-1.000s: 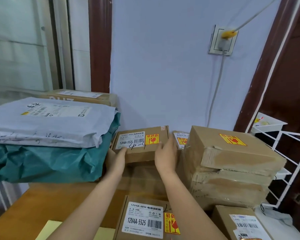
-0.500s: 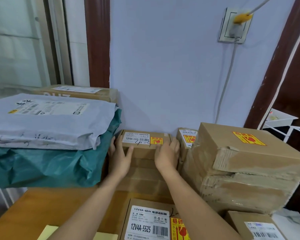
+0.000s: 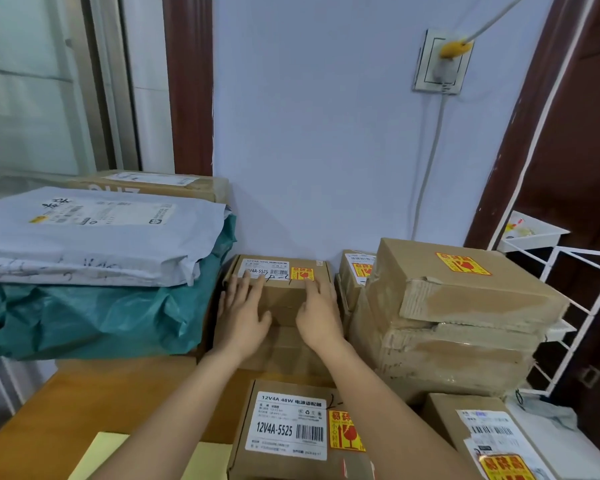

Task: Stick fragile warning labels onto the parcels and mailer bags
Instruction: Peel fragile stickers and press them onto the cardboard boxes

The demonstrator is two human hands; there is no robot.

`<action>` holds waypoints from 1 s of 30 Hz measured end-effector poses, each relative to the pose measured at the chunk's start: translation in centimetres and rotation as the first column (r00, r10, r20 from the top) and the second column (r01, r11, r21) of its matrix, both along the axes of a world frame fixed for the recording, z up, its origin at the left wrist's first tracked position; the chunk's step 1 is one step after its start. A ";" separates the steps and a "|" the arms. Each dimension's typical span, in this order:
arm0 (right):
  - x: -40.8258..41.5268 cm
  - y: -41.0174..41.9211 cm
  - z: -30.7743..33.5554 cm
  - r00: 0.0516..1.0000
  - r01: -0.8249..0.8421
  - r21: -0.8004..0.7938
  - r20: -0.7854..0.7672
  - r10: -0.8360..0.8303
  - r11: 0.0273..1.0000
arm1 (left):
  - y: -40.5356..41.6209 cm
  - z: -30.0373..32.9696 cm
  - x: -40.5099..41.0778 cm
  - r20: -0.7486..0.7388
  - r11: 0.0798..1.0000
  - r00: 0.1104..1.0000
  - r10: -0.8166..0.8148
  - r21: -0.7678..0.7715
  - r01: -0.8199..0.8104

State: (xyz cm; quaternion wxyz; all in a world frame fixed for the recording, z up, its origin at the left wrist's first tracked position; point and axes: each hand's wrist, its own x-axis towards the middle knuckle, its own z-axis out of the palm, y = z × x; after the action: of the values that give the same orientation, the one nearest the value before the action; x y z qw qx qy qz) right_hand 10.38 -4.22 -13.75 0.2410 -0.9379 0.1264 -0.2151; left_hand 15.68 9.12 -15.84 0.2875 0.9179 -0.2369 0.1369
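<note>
A small brown box [image 3: 284,292] with a white label and a yellow fragile sticker [image 3: 302,273] tops a stack against the wall. My left hand [image 3: 241,315] lies flat on its front left, fingers spread. My right hand [image 3: 317,315] rests on its front right, fingers reaching the top edge. Neither hand grips it. Another stickered box [image 3: 291,431] lies nearer me. A grey mailer bag [image 3: 94,237] rests on a green bag [image 3: 84,317] at the left.
Taped brown parcels [image 3: 458,317] with a fragile sticker are piled on the right, a smaller stickered box [image 3: 355,271] behind them. A labelled box [image 3: 482,438] lies at bottom right. Yellow sheets [image 3: 108,455] rest on the wooden table [image 3: 84,403]. A white wire rack [image 3: 575,306] stands far right.
The small box has gone from lifted and tilted towards me down onto the stack by the wall. Both hands have slid off its sides and now rest flat on its front.
</note>
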 end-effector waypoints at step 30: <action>-22.0 0.7 0.2 0.890 0.119 0.285 -0.456 0.025 0.951 | 6.0 -2.4 -15.9 -0.681 0.859 0.711 -0.176 -0.459 -0.226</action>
State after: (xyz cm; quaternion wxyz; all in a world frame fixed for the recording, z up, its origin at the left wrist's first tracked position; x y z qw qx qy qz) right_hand -11.64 -3.52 -13.53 0.3414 -0.9100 0.2338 0.0263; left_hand -0.27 15.11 -18.20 0.5860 0.7925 -0.0515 -0.1608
